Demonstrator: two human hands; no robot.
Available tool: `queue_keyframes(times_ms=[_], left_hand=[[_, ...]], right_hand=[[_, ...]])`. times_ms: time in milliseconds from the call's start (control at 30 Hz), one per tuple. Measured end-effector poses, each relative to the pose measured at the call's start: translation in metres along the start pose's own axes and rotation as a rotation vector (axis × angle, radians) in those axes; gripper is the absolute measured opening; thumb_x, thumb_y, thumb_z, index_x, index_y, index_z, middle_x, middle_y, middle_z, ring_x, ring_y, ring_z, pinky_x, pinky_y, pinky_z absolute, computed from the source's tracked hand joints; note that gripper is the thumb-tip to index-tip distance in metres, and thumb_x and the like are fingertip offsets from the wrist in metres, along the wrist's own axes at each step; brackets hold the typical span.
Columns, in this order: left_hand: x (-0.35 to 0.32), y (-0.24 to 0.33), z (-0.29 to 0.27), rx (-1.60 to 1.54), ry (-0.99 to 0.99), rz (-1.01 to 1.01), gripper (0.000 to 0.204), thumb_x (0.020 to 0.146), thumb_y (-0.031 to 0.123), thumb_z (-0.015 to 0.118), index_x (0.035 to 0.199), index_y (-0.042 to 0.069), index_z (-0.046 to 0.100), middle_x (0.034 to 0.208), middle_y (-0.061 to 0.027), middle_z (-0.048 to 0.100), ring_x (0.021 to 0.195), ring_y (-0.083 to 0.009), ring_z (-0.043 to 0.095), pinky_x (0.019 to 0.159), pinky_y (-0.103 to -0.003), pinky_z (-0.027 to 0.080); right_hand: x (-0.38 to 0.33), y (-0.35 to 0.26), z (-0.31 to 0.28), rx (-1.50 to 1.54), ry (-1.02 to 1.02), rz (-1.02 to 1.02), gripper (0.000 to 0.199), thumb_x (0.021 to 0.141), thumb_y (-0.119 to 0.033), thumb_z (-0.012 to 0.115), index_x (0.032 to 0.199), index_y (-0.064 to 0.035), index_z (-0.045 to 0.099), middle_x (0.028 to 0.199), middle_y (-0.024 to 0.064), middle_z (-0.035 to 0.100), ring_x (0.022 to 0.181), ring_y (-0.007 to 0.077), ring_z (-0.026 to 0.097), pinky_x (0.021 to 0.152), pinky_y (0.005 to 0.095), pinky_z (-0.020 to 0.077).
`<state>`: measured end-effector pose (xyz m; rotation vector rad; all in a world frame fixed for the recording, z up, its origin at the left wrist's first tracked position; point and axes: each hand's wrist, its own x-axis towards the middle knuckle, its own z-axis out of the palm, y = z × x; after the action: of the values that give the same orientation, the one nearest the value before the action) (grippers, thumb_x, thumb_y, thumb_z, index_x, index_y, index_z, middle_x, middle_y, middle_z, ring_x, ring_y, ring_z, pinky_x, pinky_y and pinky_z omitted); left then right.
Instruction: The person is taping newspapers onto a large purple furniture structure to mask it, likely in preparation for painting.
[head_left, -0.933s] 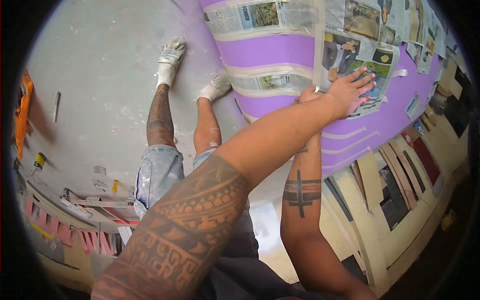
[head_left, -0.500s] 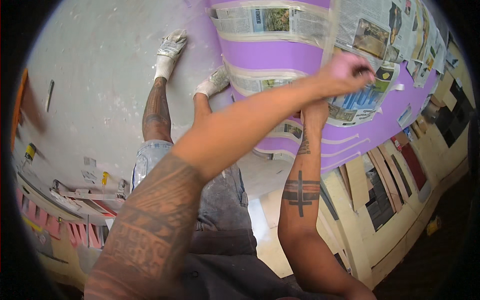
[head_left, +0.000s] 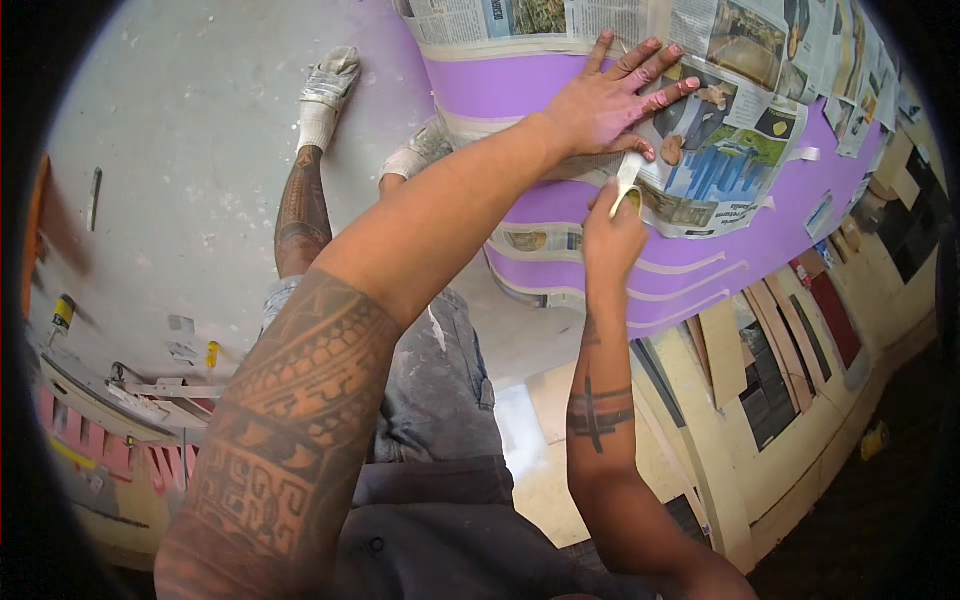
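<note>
One strip of pale tape [head_left: 629, 172] stands up out of the right hand [head_left: 612, 238], at the edge of the purple curved surface [head_left: 525, 95] beside the newspaper sheet [head_left: 735, 165]. Its long axis runs away from the wearer, leaning slightly rightward, with the far end pointing at the left thumb; whether it touches the thumb, I can't tell. The right fingers are curled tight around the tape, and a pale loop shows at the fist, roll or bend, I can't say which.

The left hand [head_left: 608, 108] is loose of any grasp, palm down, fingers splayed across the purple and the newspaper's edge. As for writing, bold headline print slants along the sheet's lower edge, and a sideways headline sits on the upper newspaper band [head_left: 590, 18]; the columns are too small to read from here.
</note>
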<state>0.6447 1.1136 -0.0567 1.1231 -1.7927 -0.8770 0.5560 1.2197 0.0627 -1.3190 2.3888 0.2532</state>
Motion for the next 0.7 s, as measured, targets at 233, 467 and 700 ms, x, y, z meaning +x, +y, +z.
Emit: queue_keyframes(times_ms=[233, 467, 700], left_hand=[[-0.001, 0.004, -0.001, 0.130, -0.059, -0.060, 0.106, 0.079, 0.080, 0.057, 0.165, 0.036, 0.013, 0.174, -0.0083, 0.005, 0.160, -0.0338, 0.004, 0.118, -0.071, -0.006], [-0.004, 0.005, -0.001, 0.033, 0.064, -0.002, 0.103, 0.082, 0.080, 0.054, 0.166, 0.035, 0.015, 0.174, -0.0091, 0.006, 0.160, -0.0330, 0.002, 0.118, -0.067, -0.013], [-0.031, 0.028, -0.003, 0.375, -0.238, -0.046, 0.089, 0.092, 0.073, 0.046, 0.166, 0.031, 0.017, 0.173, -0.0087, 0.011, 0.160, -0.0328, 0.003, 0.121, -0.060, -0.016]], right_hand=[[-0.070, 0.067, -0.033, 0.013, 0.025, -0.144, 0.040, 0.104, -0.031, 0.056, 0.088, 0.0010, 0.072, 0.062, 0.0138, 0.069, 0.058, 0.0277, 0.071, 0.060, 0.0403, 0.0536], [-0.041, 0.091, -0.020, -0.184, -0.059, 0.061, 0.054, 0.104, -0.041, 0.052, 0.078, 0.0014, 0.072, 0.054, 0.0095, 0.066, 0.050, 0.0245, 0.069, 0.057, 0.0356, 0.0548], [-0.033, 0.087, -0.012, -0.175, 0.011, 0.221, 0.059, 0.102, -0.045, 0.051, 0.067, -0.0012, 0.069, 0.053, 0.0103, 0.065, 0.056, 0.0348, 0.068, 0.062, 0.0445, 0.0550]])
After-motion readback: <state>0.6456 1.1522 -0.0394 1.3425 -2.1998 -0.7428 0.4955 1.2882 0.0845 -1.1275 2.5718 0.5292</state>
